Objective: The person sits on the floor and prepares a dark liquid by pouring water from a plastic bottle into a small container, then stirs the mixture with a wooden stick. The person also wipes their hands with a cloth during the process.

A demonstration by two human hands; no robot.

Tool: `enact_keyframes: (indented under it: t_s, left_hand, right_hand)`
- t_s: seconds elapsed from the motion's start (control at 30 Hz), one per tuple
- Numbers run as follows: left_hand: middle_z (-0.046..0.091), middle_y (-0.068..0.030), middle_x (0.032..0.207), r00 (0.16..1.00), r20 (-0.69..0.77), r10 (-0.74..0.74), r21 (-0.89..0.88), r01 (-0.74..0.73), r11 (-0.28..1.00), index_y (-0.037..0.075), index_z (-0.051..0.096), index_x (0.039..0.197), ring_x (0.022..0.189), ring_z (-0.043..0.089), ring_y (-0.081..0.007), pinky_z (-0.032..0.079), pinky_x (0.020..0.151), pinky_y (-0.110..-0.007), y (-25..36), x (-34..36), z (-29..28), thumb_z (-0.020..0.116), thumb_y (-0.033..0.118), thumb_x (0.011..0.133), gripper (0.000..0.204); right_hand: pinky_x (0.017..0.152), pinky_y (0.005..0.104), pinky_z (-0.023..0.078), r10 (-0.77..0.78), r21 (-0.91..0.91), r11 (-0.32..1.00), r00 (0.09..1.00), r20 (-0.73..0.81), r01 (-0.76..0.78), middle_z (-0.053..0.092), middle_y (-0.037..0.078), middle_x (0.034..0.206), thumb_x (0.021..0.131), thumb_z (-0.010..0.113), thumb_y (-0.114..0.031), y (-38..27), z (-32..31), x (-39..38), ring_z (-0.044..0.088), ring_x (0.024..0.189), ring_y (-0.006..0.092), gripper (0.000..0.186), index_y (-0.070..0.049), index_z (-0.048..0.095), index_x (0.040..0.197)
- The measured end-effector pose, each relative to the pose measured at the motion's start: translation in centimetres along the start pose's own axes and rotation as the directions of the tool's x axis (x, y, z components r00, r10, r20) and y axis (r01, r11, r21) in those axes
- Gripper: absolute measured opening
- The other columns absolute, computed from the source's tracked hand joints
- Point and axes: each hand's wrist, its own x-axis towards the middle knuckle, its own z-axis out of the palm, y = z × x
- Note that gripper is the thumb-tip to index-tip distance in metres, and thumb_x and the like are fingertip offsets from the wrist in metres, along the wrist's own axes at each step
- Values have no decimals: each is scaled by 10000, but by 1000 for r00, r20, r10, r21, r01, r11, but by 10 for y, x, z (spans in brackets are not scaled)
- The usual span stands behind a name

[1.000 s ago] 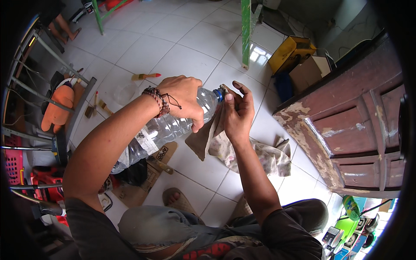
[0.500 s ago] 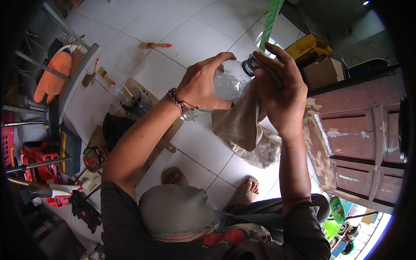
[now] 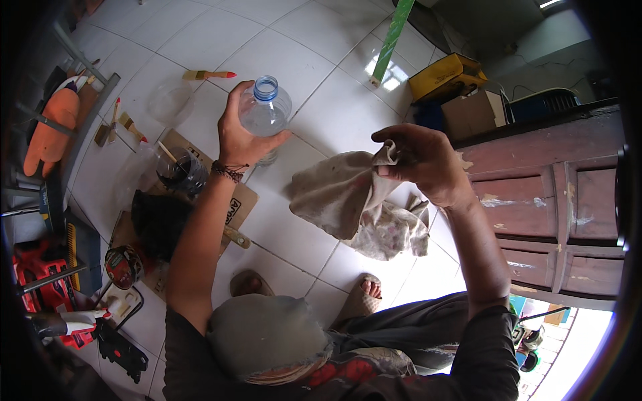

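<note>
Clear plastic makes up the big bottle (image 3: 269,119), which is in the person's left hand (image 3: 239,138), over the white floor tiles (image 3: 294,234). That hand is curved wide, with the fingers and thumb around the bottle's side. The bottle's blue-ringed mouth points up.

The right hand (image 3: 426,164) is bent, and its thumb and fingers pinch the top of a grey-brown cloth (image 3: 328,194). The cloth hangs down in folds, to the right of the bottle and apart from it. A spotty rag (image 3: 391,230) lies on the floor, partly behind the cloth.

Left of the bottle is a clear pot (image 3: 184,175) with dark stuff and a stick in it. Near it are a flat piece of cardboard (image 3: 242,204) and a black bag (image 3: 160,224). A brush with a red tip (image 3: 207,75) lies on the tiles past the pot. To the right is a brown door (image 3: 531,207) with worn paint.
</note>
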Motion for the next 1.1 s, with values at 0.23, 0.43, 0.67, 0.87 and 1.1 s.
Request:
enact_keyframes:
  t_s: [0.23, 0.43, 0.67, 0.87, 1.1]
  left_hand:
    - [615, -177, 1271, 996, -40, 80, 18, -79, 997, 48, 407, 1399, 1188, 605, -298, 508, 1016, -399, -15, -1, -18, 990, 354, 535, 1086]
    - [559, -188, 1331, 999, -45, 10, 111, -5, 994, 40, 378, 1421, 1239, 558, -325, 479, 1040, -429, -10, -7, -21, 995, 381, 523, 1142]
    - [599, -185, 1223, 984, 25, 178, 343, -176, 923, -11, 490, 1314, 1095, 607, -305, 481, 912, -413, 77, -75, -14, 795, 134, 813, 604]
    - [646, -142, 870, 767, 630, 125, -214, 16, 977, -17, 562, 1060, 760, 614, -250, 498, 707, -356, 198, -43, 78, 670, 141, 949, 221]
    - [498, 29, 641, 818, 570, -77, -355, 330, 875, 28, 475, 718, 627, 402, -46, 389, 546, -260, 205, -21, 143, 683, 178, 969, 358]
  right_hand:
    - [598, 297, 550, -400, -785, 539, 913, 79, 305, 677, 81, 778, 744, 812, -95, -3, -24, -58, 682, 702, 147, 187, -23, 692, 869]
    - [594, 305, 541, -214, -656, 731, 976, 39, 187, 696, 92, 807, 895, 701, -54, 27, -47, -92, 669, 687, 152, 80, -4, 679, 954]
    - [592, 299, 575, 167, -82, 982, 986, -22, -168, 688, 104, 789, 900, 701, -78, 57, -59, -106, 702, 720, 156, 182, 70, 680, 1004]
    - [504, 312, 397, -89, 24, 995, 973, -211, 96, 566, 40, 620, 882, 771, -158, 53, -24, -82, 477, 572, 73, 304, -2, 552, 739]
    - [530, 294, 441, -227, 24, 966, 890, -395, 257, 585, 64, 644, 1021, 605, -263, 63, -43, -76, 519, 595, 82, 329, 30, 619, 871]
